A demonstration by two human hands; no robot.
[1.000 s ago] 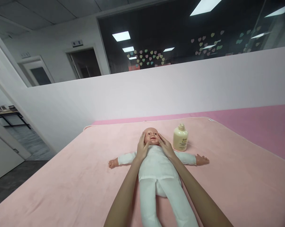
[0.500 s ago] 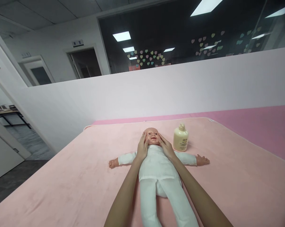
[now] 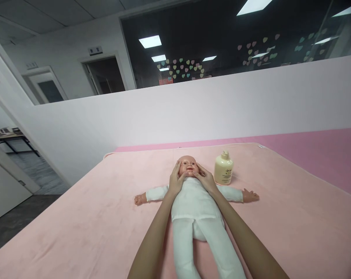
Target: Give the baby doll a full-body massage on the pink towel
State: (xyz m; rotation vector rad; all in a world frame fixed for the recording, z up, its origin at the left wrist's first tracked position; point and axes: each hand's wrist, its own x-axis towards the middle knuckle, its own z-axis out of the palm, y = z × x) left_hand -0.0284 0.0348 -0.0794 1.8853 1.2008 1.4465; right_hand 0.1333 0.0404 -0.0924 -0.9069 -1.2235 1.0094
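A baby doll [image 3: 196,205] in white clothes lies on its back, arms stretched out to both sides and head away from me. My left hand [image 3: 177,180] rests along the left side of the doll's head, fingers extended, its thumb at the chin. On the other side my right hand [image 3: 206,181] lies against the right cheek with fingers stretched upward and its thumb also near the chin. Both hands are open and touch the face between them. A pale yellow pump bottle [image 3: 223,170] stands upright just right of the head, close to my right hand.
A pink blanket [image 3: 90,217] covers the surface under the doll. Behind it runs a low white partition wall [image 3: 175,116] with a dark window above. Pink padding [image 3: 317,155] lies beyond the blanket at the right. A door [image 3: 3,186] is at far left.
My thumbs have moved from the doll's cheeks down and inward to beside its chin. The fingers stay along the sides of the head. The doll and bottle have not moved on the blanket.
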